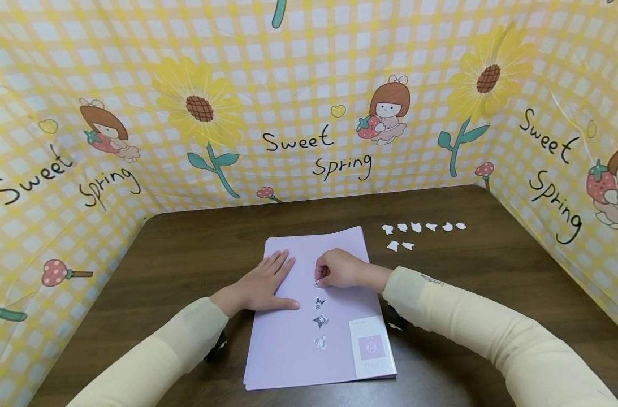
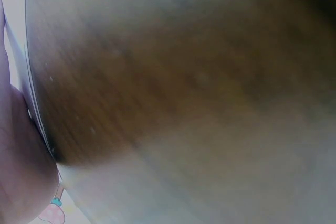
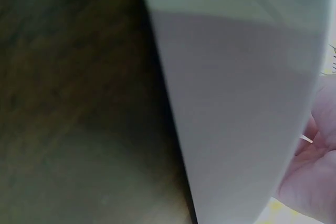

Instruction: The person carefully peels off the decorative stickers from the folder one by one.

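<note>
A pale purple folder or stack of sheets point(image 1: 293, 362) lies on the table. My left hand point(image 1: 265, 285) rests on its left side with fingers spread. Near its middle, my right hand point(image 1: 339, 268) has curled fingers and pinches a small silvery sticker point(image 1: 316, 284) against the sheet; the fingertips partly hide it. Below, in a column, are a dark-and-silver sticker point(image 1: 320, 303), another one point(image 1: 320, 321) and a paler sticker point(image 1: 320, 342). The left wrist view catches only the edge of the left hand point(image 2: 23, 166); the right wrist view catches part of the right hand point(image 3: 315, 166).
Several small white cut-out pieces point(image 1: 415, 227) lie in two rows on the brown table point(image 1: 186, 243), right of the folder's far end. A white label with a purple square point(image 1: 371, 347) is at the folder's near right corner. Yellow checked cloth point(image 1: 288, 68) surrounds the table's back and sides.
</note>
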Tool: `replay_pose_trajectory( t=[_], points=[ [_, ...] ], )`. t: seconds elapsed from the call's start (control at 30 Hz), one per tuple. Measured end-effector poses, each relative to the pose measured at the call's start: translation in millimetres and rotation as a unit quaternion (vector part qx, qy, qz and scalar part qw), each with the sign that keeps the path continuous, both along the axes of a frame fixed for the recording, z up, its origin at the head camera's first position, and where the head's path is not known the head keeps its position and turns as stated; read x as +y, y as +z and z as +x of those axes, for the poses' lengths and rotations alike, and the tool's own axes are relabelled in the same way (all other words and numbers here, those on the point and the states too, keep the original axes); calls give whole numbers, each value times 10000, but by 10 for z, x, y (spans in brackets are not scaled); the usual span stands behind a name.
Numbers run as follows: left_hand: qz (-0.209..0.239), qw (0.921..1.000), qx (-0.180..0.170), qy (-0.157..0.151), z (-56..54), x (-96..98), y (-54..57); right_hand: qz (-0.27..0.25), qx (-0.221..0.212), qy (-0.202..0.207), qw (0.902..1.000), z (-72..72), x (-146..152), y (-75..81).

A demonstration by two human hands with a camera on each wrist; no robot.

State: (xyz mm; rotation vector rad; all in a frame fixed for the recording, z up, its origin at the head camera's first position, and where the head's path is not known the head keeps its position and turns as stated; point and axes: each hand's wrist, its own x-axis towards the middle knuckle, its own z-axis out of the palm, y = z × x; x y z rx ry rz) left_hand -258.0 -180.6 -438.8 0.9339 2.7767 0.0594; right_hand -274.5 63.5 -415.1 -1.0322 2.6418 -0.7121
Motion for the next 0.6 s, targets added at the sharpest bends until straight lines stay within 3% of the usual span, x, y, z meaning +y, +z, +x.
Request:
replay_pose_trajectory(
  t=[0.6],
  points=[
    [41, 10000, 6, 8, -18, -7, -33, -38, 107, 172, 9998, -1, 31, 27]
  ],
)
